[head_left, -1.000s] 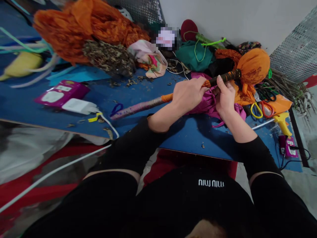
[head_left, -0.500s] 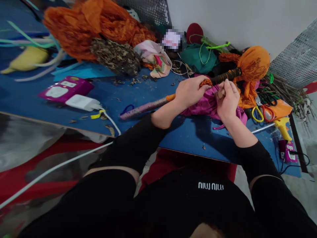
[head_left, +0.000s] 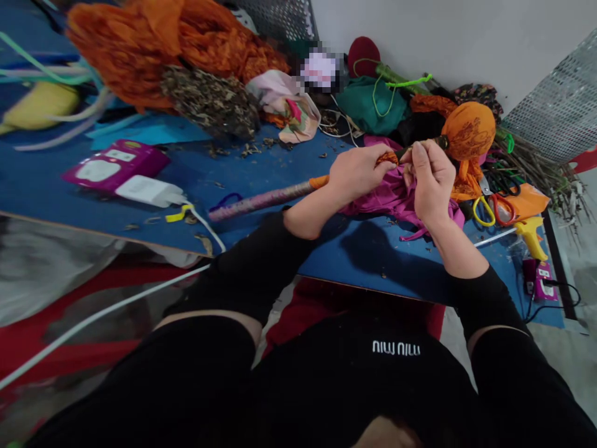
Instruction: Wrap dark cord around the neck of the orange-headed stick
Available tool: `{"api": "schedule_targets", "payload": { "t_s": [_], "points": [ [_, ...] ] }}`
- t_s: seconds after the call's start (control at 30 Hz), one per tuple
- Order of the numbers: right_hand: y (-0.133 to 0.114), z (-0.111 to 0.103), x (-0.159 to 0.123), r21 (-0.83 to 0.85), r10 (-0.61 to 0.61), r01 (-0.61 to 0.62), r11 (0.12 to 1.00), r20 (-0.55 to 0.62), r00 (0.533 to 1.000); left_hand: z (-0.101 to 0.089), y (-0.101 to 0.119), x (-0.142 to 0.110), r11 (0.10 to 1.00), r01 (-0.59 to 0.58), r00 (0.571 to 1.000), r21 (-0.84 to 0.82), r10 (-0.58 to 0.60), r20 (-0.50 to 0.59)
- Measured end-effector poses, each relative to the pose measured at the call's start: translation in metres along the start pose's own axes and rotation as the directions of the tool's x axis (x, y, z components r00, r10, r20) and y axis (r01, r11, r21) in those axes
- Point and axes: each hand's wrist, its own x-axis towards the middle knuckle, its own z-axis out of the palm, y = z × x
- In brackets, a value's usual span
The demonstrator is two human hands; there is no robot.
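A long wrapped stick (head_left: 265, 200) slants over the table, its near end mottled purple and its far end topped by a round orange cloth bundle (head_left: 469, 129). My left hand (head_left: 358, 175) is closed around the stick's middle, where orange wrapping (head_left: 388, 159) shows. Against the dark-wrapped part near the bundle, my right hand (head_left: 431, 177) is closed in a pinch; what its fingertips hold is too small to make out. Magenta cloth (head_left: 385, 198) lies under the stick and both hands.
Orange fabric (head_left: 140, 56) and dried plant matter (head_left: 209, 102) are heaped at the back left. A purple power strip (head_left: 112, 165) with a white plug lies left. Scissors (head_left: 494, 210), a yellow glue gun (head_left: 532, 235) and twigs (head_left: 545, 162) are at the right.
My right hand has moved up onto the dark-wrapped part of the stick. The orange bundle has shifted slightly left and down. My left hand keeps its grip.
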Motion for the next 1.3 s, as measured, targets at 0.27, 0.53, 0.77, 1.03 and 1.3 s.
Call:
{"api": "schedule_targets", "payload": {
  "t_s": [0.27,0.53,0.77,1.03,1.3],
  "points": [
    [-0.041,-0.035,0.013,-0.264,-0.116,0.171,0.949,0.210,0.971,0.007,-0.001,-0.002,0.996,-0.051,0.996,0.076,0.046,0.070],
    [-0.039,-0.027,0.015,-0.076,0.072,-0.062,0.995,0.130,0.989,0.010,0.003,-0.006,0.991,-0.088,0.992,0.100,0.079,0.096],
    [-0.028,-0.022,0.026,0.151,0.246,-0.252,0.956,0.059,0.967,0.004,0.014,-0.011,0.973,-0.098,0.986,0.208,0.066,0.152],
    [-0.001,-0.027,0.033,0.121,0.351,-0.361,0.925,0.095,0.932,0.003,0.020,-0.018,0.947,-0.163,0.981,0.278,0.124,0.150],
    [0.010,-0.032,0.033,0.185,0.495,-0.487,0.854,0.001,0.869,0.009,0.020,-0.020,0.910,-0.267,0.962,0.316,0.232,0.145]
  ]
}}
